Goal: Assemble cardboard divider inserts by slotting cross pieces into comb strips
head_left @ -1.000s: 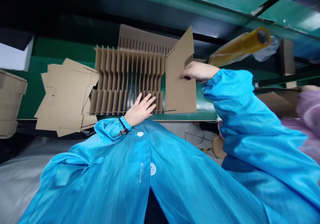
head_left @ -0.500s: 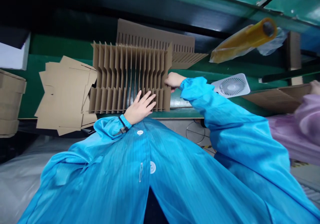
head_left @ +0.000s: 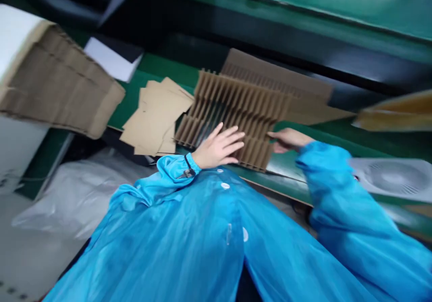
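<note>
The left hand point(head_left: 218, 148) lies on the near side of the slotted cardboard divider grid point(head_left: 232, 108), and the right hand point(head_left: 288, 140) is at the grid's right end. Both sit on the workbench point(head_left: 290, 162). Behind the grid, and partly under it, lies a slotted cardboard sheet point(head_left: 276, 74). Left of the left hand, just beside the grid, is a pile of flat cardboard blanks point(head_left: 157, 117), with a folded carton point(head_left: 57, 81) farther left. Well right of the right hand is a small fan point(head_left: 393, 176). Nearer the body and left of the hands lies plastic sheeting point(head_left: 74, 207).

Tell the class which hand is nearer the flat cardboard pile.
Left: the left hand lies over the slotted cardboard divider, beside the flat cardboard pile. The right hand is farther, past the divider's other end.
</note>
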Motion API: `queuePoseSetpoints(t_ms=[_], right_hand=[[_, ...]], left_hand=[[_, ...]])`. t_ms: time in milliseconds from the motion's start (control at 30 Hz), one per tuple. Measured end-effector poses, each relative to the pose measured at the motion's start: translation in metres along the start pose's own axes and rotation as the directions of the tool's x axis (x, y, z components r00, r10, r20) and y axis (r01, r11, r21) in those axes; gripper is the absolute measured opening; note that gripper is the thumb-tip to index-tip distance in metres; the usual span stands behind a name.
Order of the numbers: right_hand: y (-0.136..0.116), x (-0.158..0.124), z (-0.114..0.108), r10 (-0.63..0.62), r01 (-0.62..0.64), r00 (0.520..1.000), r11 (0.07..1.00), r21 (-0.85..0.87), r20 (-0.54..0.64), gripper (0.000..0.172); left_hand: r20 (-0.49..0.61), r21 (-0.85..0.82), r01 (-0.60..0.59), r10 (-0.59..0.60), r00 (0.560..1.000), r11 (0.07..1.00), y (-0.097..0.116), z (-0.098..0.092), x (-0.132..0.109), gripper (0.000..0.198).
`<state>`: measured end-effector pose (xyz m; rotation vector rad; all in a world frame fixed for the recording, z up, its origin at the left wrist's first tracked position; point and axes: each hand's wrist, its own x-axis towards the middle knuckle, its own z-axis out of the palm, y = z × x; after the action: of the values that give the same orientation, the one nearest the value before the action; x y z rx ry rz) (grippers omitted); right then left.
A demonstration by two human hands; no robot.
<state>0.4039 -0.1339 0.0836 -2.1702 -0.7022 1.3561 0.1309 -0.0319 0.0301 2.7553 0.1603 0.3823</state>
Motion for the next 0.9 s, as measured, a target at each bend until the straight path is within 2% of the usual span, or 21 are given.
queuePoseSetpoints(t_ms=[33, 67, 100, 133, 167, 200, 233, 267, 300, 333, 367, 467, 567, 633, 700, 767, 800, 867, 900], right_hand=[[0.002, 0.001, -0.005, 0.142, -0.142, 0.99, 0.99, -0.027, 0.017, 0.032], [0.006, 0.0, -0.01, 0.214, -0.214, 0.977, 0.977, -0.008, -0.012, 0.029], [0.01, -0.002, -0.016, 0.206, -0.206, 0.978, 0.978, 0.029, -0.019, 0.022], [0.014, -0.006, -0.021, 0.185, -0.184, 0.983, 0.982, 0.052, -0.01, 0.015], [0.018, -0.011, -0.024, 0.162, -0.16, 0.987, 0.984, 0.075, -0.023, 0.013], [0.02, -0.017, -0.025, 0.132, -0.128, 0.991, 0.988, 0.087, -0.038, 0.016], [0.02, -0.024, -0.024, 0.106, -0.102, 0.993, 0.991, 0.086, -0.049, 0.021], [0.019, -0.03, -0.021, 0.087, -0.083, 0.994, 0.993, 0.079, -0.058, 0.026], [0.016, -0.035, -0.016, 0.073, -0.069, 0.995, 0.995, 0.069, -0.062, 0.031], [0.012, -0.039, -0.011, 0.065, -0.062, 0.996, 0.996, 0.062, -0.062, 0.034], [0.008, -0.041, -0.006, 0.063, -0.059, 0.996, 0.996, 0.062, -0.057, 0.037], [-0.005, -0.043, 0.004, 0.059, -0.055, 0.997, 0.995, 0.079, -0.049, 0.041], [-0.014, -0.044, 0.007, 0.031, -0.028, 0.999, 0.996, 0.084, -0.04, 0.04], [-0.017, -0.047, 0.006, 0.009, -0.005, 0.999, 0.997, 0.081, -0.053, 0.042], [-0.019, -0.051, 0.006, -0.016, 0.021, 0.997, 0.998, 0.067, -0.075, 0.045], [-0.022, -0.056, 0.009, -0.058, 0.063, 0.995, 0.996, 0.06, -0.086, 0.048], [-0.024, -0.058, 0.012, -0.084, 0.09, 0.993, 0.994, 0.068, -0.088, 0.05], [-0.03, -0.061, 0.022, -0.149, 0.157, 0.986, 0.981, 0.113, -0.079, 0.054], [-0.034, -0.062, 0.029, -0.189, 0.197, 0.98, 0.969, 0.148, -0.066, 0.057]], left_hand=[[-0.091, 0.037, 0.151, -0.147, 0.985, 0.988, -0.015, -0.009, -0.017, 0.043], [-0.2, 0.065, 0.336, -0.317, 0.927, 0.94, -0.032, -0.018, -0.039, 0.04], [-0.319, 0.067, 0.534, -0.489, 0.812, 0.843, -0.049, -0.027, -0.064, 0.039], [-0.428, 0.036, 0.708, -0.629, 0.649, 0.705, -0.065, -0.035, -0.092, 0.043], [-0.484, -0.017, 0.838, -0.738, 0.471, 0.546, -0.079, -0.041, -0.119, 0.053], [-0.508, -0.093, 0.927, -0.818, 0.269, 0.363, -0.092, -0.045, -0.144, 0.066], [-0.483, -0.169, 0.969, -0.872, 0.078, 0.18, -0.101, -0.047, -0.167, 0.078], [-0.439, -0.23, 0.972, -0.896, -0.068, 0.039, -0.109, -0.048, -0.185, 0.087], [-0.393, -0.293, 0.954, -0.901, -0.181, -0.064, -0.114, -0.046, -0.199, 0.091], [-0.354, -0.353, 0.927, -0.899, -0.256, -0.125, -0.117, -0.043, -0.208, 0.089], [-0.329, -0.41, 0.899, -0.894, -0.303, -0.154, -0.119, -0.04, -0.214, 0.083], [-0.318, -0.536, 0.827, -0.866, -0.385, -0.17, -0.12, -0.032, -0.219, 0.056], [-0.332, -0.593, 0.784, -0.833, -0.443, -0.181, -0.123, -0.032, -0.216, 0.038], [-0.34, -0.631, 0.755, -0.811, -0.476, -0.178, -0.124, -0.041, -0.214, 0.031], [-0.344, -0.659, 0.733, -0.8, -0.491, -0.167, -0.122, -0.058, -0.21, 0.027], [-0.373, -0.692, 0.716, -0.802, -0.467, -0.095, -0.112, -0.08, -0.2, 0.021], [-0.424, -0.704, 0.71, -0.796, -0.432, -0.01, -0.104, -0.092, -0.193, 0.019], [-0.633, -0.664, 0.692, -0.706, -0.319, 0.283, -0.081, -0.113, -0.174, 0.019], [-0.762, -0.571, 0.689, -0.601, -0.243, 0.446, -0.066, -0.121, -0.162, 0.021]])
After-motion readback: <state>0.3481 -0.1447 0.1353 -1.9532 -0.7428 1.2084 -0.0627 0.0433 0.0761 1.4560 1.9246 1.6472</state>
